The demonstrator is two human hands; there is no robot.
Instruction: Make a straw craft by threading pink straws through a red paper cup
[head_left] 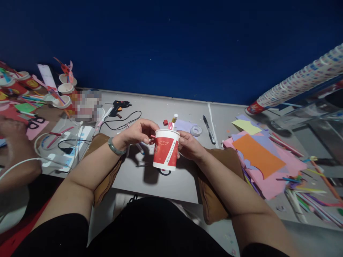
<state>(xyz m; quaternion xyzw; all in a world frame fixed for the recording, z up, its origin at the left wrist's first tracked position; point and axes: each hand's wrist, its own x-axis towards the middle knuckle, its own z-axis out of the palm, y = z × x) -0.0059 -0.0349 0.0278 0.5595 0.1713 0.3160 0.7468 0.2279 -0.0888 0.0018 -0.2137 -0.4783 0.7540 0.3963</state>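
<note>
A red and white paper cup is held nearly upright above the table in front of me. My right hand grips it by the right side, with some fingers hidden behind it. My left hand is at the cup's left side, fingers curled around a thin red stick at the cup wall; the exact contact is partly hidden. A white-tipped tube shows above the rim, beside something pinkish red. Under the cup, a black scissor handle lies on the table. A small red piece lies behind the cup.
A black glue gun with its cord lies back left. A tape roll and black marker lie right of the cup. Coloured paper and a long cup stack are farther right. Another person's arm is at left.
</note>
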